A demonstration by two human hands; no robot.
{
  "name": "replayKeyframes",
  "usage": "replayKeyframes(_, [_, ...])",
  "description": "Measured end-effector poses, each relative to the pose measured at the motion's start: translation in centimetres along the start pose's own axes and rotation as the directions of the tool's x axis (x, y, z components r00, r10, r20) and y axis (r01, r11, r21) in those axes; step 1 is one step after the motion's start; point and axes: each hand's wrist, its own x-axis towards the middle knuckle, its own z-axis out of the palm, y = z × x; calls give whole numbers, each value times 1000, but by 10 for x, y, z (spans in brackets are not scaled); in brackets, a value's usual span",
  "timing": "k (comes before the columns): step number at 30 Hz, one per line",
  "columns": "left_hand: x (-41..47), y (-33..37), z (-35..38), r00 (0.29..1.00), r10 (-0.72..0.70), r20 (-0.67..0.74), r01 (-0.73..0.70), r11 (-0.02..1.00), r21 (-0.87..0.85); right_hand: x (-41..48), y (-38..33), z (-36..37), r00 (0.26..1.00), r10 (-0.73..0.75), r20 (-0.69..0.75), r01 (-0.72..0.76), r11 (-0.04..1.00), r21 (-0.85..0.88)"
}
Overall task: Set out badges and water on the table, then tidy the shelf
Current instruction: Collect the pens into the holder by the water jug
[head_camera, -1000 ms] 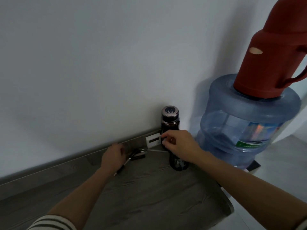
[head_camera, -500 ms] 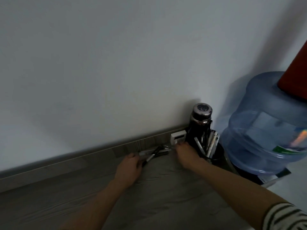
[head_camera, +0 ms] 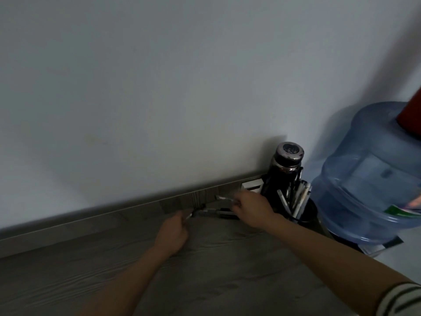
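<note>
On the grey wood-grain shelf [head_camera: 205,265], several loose pens [head_camera: 211,210] lie along the back lip. My left hand [head_camera: 173,236] curls its fingers round the end of one pen [head_camera: 190,215]. My right hand [head_camera: 249,208] pinches a light-coloured pen [head_camera: 224,197] and holds it just above the shelf. A black pen holder [head_camera: 296,206] with several pens stands right of my right hand. Behind it stands a dark flask [head_camera: 287,163] with a shiny cap.
A white card or small box [head_camera: 251,186] leans on the back lip next to the flask. A large blue water jug [head_camera: 369,179] with a red thermos [head_camera: 410,117] on top stands past the shelf's right end. A white wall rises behind.
My right hand left the flask, came down to the loose pens and picked one up. My left hand closed on a pen. The camera turned left, so the pen holder shows.
</note>
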Motion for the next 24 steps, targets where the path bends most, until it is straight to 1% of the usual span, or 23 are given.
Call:
replayKeyframes(2, [-4, -9, -6, 996, -79, -37, 77, 996, -54, 3, -12, 5, 995, -54, 78, 59, 997, -59])
replayKeyframes(5, [-13, -17, -15, 984, -175, -33, 171, 981, -91, 4, -23, 18, 980, -84, 180, 113, 982, -154])
replayKeyframes(8, [-18, -19, -21, 975, -215, -52, 210, 974, -84, 2, -20, 21, 975, -62, 213, 93, 986, -140])
replayKeyframes(10, [-19, -19, -22, 968, -238, -79, 236, 971, -39, -3, -16, 19, 974, -66, 218, 91, 990, -106])
replayKeyframes(12, [-15, -14, -21, 982, -168, -91, 169, 986, 3, -11, -10, 15, 984, -36, 175, 45, 998, -48])
replayKeyframes(15, [-5, 4, -13, 994, 63, -85, -57, 997, 60, -22, 5, 9, 990, 85, 114, -93, 993, 72])
replayKeyframes(16, [0, 13, -9, 988, 138, -68, -132, 988, 84, -25, 12, 7, 985, 134, 107, -147, 980, 132])
replayKeyframes(18, [7, 29, -2, 974, 224, -26, -219, 967, 134, -30, 20, 5, 972, 209, 108, -231, 937, 261])
replayKeyframes(21, [15, 43, 7, 957, 279, 79, -290, 932, 220, -38, 25, 8, 961, 245, 125, -274, 890, 365])
replayKeyframes(24, [20, 48, 11, 951, 266, 160, -304, 900, 311, -44, 29, 12, 949, 283, 136, -314, 844, 436])
